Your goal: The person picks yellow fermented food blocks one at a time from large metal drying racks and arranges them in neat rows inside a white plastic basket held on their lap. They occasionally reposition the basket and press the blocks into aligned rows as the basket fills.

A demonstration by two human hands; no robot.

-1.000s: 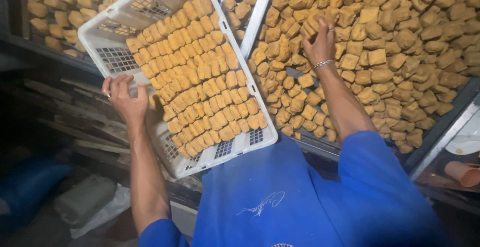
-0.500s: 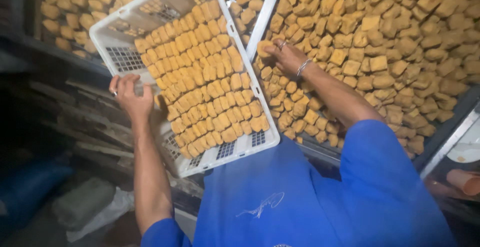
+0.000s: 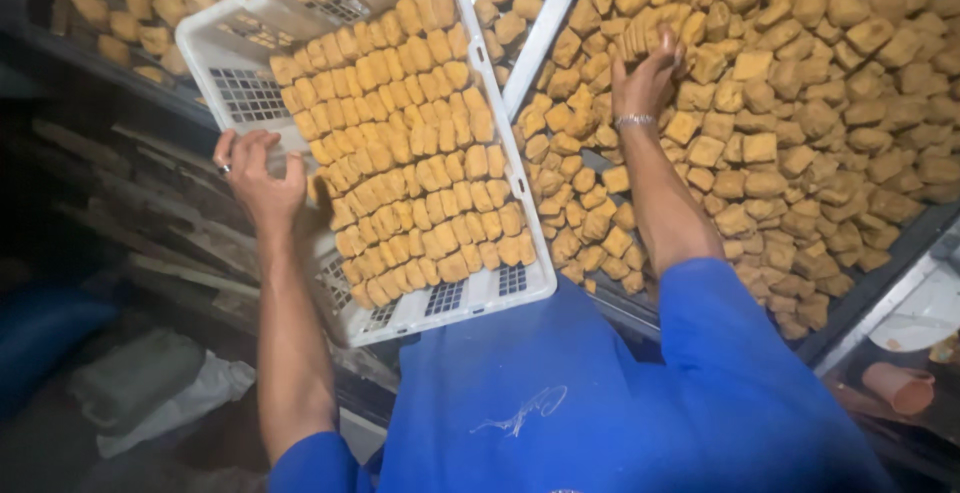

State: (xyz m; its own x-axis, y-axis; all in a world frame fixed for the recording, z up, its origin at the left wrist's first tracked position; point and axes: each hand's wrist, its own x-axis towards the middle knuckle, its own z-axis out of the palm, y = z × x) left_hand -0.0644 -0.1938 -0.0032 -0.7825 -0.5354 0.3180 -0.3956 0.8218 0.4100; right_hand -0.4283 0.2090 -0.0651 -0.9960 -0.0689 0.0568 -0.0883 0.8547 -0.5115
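White perforated plastic crate (image 3: 250, 38) — tilted toward the person, steadied by the left hand (image 3: 262, 175), fingers clamped on its rim; holds neat rows of golden-brown fried cubes (image 3: 420, 153). Metal tray (image 3: 905, 238) beside it — loose heap; right hand (image 3: 645, 78) closed on a stack.

1. I see warm, fairly bright light falling from above on the white crate (image 3: 250, 28) and the golden fried pieces (image 3: 800, 83).
2. The lower left sinks into deep shadow; I make out little there.
3. No harsh glare, only a soft sheen on the crate's plastic.
4. My view bends at the edges, wide-angle style.
5. The right hand (image 3: 645, 78) looks slightly smeared; the corners are soft.
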